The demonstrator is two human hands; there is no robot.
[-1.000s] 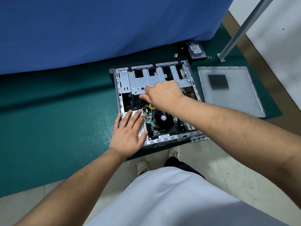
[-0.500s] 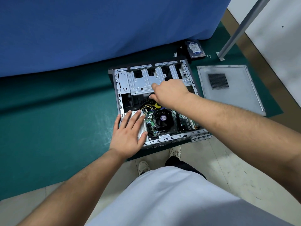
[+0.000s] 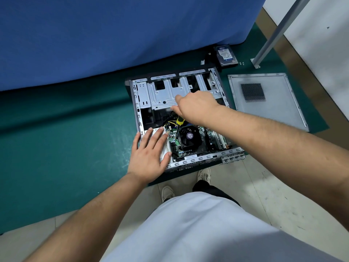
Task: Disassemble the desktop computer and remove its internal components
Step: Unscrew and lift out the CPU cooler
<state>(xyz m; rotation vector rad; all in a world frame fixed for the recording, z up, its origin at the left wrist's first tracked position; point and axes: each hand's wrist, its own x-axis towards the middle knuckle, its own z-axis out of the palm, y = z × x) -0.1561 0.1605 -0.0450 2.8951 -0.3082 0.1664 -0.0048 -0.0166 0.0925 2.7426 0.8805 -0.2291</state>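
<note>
Over the last second the right hand (image 3: 196, 105), gripping a yellow-handled screwdriver (image 3: 179, 123), has drifted across the open computer case (image 3: 190, 162) on the floor mat while the flat left hand (image 3: 150, 154) steadies it, likely hunting 1 more screw.

Green floor mat (image 3: 56, 148), blue cloth (image 3: 113, 35) behind.
</note>
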